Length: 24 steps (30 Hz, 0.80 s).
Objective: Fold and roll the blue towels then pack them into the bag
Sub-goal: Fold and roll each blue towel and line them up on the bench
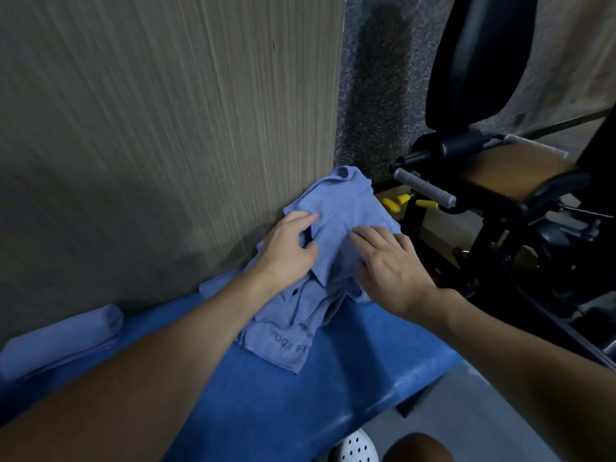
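We have one wide-angle view from the head, looking forward and steeply down, close over the left hand [286,248] and right hand [393,265] on the blue towel [350,201], with the wall panel [166,111] ahead.

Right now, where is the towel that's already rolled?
The rolled towel lies at the far left of the head view on the blue bench, beside the wall panel, apart from the loose towels at centre.

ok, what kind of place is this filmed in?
Most likely a gym. There's a black exercise machine with yellow knobs, a blue padded bench, and the blue towel being folded has "YOGA FI…" printed on it.
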Each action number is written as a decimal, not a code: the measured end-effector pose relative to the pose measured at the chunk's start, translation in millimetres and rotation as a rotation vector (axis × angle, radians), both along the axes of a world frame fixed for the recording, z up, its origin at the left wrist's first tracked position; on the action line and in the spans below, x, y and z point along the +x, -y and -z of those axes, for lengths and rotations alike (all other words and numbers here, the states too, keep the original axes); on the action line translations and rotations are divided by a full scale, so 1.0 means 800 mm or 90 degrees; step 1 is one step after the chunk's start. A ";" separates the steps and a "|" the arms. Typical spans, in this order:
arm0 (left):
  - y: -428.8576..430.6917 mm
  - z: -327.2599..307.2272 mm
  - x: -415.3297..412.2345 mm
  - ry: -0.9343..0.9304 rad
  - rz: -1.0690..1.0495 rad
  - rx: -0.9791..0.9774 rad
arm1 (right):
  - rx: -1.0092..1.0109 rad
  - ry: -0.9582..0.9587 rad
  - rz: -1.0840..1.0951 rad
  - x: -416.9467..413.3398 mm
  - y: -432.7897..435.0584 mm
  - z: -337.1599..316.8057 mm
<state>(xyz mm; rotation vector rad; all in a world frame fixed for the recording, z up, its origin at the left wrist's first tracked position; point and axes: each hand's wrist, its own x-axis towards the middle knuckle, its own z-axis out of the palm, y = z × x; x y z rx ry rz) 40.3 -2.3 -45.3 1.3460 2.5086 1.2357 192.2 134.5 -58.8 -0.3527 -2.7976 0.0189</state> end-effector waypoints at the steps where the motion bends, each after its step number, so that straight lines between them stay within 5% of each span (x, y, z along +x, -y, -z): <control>1: 0.006 -0.003 0.007 0.018 -0.002 0.056 | -0.010 -0.032 -0.005 0.006 0.002 -0.001; 6: 0.073 -0.009 0.044 0.031 -0.005 0.192 | -0.058 -0.098 -0.060 0.039 0.026 0.001; 14: 0.182 0.027 0.079 0.096 0.020 -0.083 | -0.142 -0.017 -0.108 0.089 0.095 0.032; 18: 0.196 0.025 0.077 -0.009 0.026 -0.297 | -0.163 0.007 -0.114 0.107 0.108 0.045; 24: 0.150 0.019 0.086 0.052 0.018 -0.210 | -0.324 0.010 0.072 0.098 0.092 0.069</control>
